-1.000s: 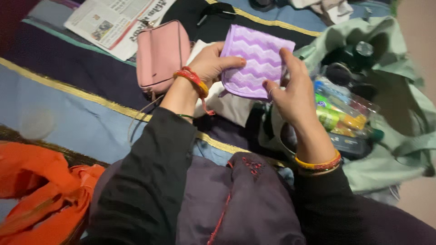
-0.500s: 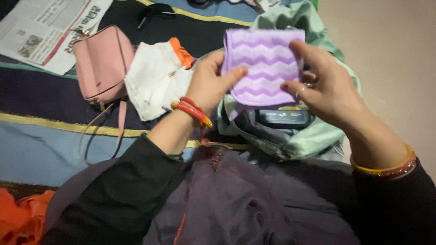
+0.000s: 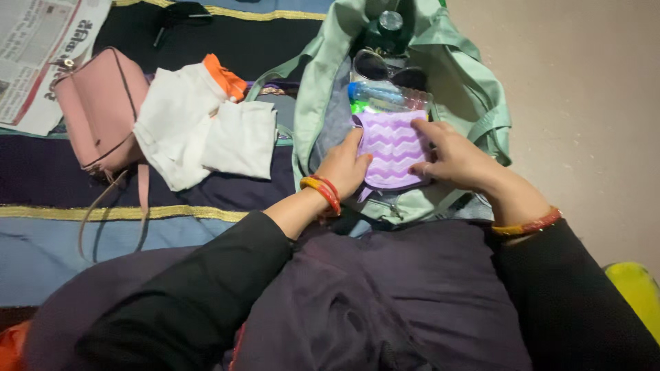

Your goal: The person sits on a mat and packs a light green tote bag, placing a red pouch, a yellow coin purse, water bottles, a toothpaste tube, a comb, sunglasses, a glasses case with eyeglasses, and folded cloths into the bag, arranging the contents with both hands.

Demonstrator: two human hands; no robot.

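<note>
The purple zigzag pouch sits in the open mouth of the pale green bag, gripped at its edges by left hand and right hand. Packing seems underway; next, pushing it down beside the clear bottle. Sunglasses lie farther in; left are white cloth, pink purse and newspaper.

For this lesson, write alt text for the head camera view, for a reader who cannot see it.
Both hands, left hand and right hand, press a purple zigzag pouch into an open pale green bag beside a plastic bottle and sunglasses. A pink purse, white cloth and newspaper lie left.
</note>
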